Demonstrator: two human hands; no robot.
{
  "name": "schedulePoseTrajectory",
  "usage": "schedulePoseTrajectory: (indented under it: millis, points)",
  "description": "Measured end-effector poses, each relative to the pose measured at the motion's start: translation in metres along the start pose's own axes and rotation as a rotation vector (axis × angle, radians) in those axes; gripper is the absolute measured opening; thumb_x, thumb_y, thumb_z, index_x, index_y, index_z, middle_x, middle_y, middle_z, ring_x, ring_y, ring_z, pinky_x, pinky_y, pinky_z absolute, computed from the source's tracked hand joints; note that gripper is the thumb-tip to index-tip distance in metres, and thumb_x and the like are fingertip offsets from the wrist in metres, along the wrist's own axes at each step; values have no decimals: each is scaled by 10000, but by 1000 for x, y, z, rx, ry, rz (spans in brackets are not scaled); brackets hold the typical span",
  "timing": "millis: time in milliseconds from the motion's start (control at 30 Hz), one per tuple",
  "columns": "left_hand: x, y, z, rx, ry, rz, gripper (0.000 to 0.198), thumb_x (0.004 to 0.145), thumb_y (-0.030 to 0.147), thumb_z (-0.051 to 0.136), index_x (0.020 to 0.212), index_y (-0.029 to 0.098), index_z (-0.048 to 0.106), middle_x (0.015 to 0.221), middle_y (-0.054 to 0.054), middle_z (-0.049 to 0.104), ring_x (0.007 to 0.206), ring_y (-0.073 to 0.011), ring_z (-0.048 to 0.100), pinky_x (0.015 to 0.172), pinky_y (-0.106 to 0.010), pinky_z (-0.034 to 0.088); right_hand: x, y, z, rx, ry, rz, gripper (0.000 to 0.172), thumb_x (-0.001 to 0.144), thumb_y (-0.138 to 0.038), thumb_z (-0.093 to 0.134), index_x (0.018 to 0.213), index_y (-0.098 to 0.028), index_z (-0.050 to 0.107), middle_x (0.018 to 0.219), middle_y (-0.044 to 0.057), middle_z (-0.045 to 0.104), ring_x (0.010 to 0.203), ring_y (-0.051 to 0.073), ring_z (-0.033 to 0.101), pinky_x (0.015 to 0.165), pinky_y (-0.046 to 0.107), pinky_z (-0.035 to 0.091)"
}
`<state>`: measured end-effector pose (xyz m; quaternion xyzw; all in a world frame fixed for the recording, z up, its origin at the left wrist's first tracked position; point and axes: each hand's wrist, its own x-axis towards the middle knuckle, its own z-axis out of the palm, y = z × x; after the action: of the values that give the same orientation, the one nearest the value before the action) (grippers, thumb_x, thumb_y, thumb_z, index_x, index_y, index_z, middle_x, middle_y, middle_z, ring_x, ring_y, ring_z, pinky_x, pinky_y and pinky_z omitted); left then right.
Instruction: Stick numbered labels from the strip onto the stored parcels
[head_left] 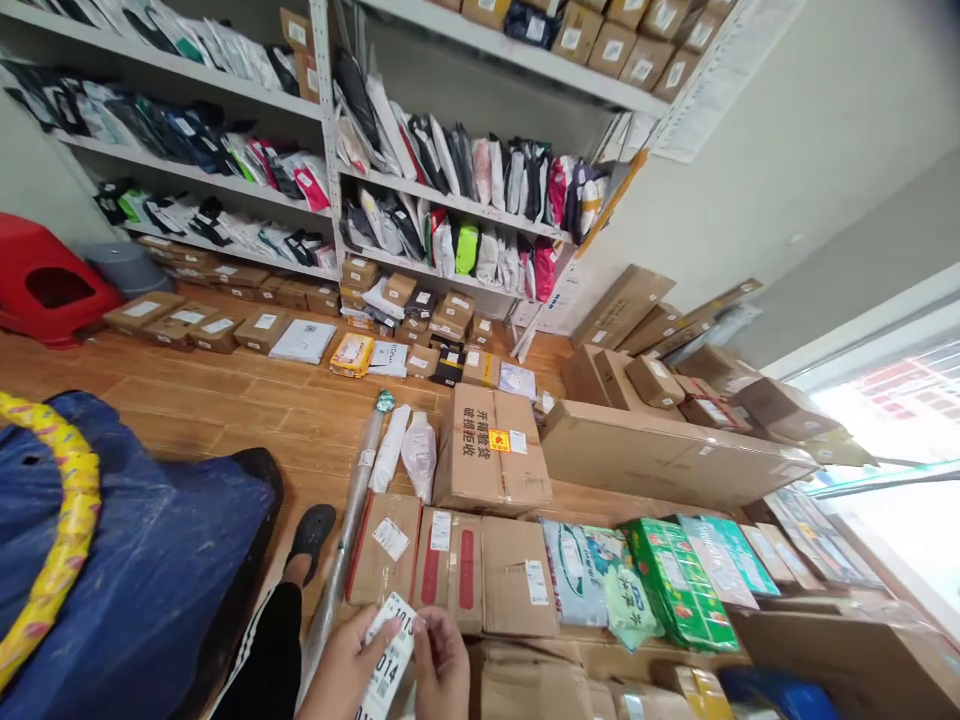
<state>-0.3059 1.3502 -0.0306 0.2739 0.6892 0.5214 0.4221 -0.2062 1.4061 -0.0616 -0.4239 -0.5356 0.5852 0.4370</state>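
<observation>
A strip of white labels [388,660] with large printed numbers hangs between my two hands near the bottom of the head view. My left hand [346,662] pinches its left edge between thumb and fingers. At the upper right of the strip, my right hand [442,655] has thumb and forefinger closed on it. The strip's lower end runs out of the picture. Just beyond my hands lie brown cartons, one of them a carton [386,545] with a white label on top.
Shelves [450,200] of bagged parcels stand ahead. A large box [491,450], a long carton [667,455] and a green package [679,585] lie to the right. A blue sheet [180,560] and yellow tube [79,500] are left, near a foot [311,540].
</observation>
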Motion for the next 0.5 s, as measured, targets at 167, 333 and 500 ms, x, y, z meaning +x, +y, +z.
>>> schedulePoseTrajectory:
  millis: [167,333,500]
  points:
    - [172,-30,-43,89,-33,-132,447,723,619,528,717,180,610,675,-34,670,704,-207,630,660,-249,484,125,86,81,-46,136,78,415,776,-599,572,730,-188,612,627,29,646,565,166,597,534,256,489]
    - [310,-38,-81,97,-105,-268,492,691,650,509,711,168,602,679,-72,694,684,-237,653,631,-284,495,251,122,144,-267,99,205,422,753,-601,588,743,-182,634,707,64,682,656,195,632,626,282,512]
    - [352,-80,-87,111,-3,-500,536,705,694,474,725,182,630,723,-79,723,809,-256,686,708,-270,535,362,163,165,-532,94,212,392,812,-546,500,796,-176,629,779,89,682,715,203,627,665,292,496]
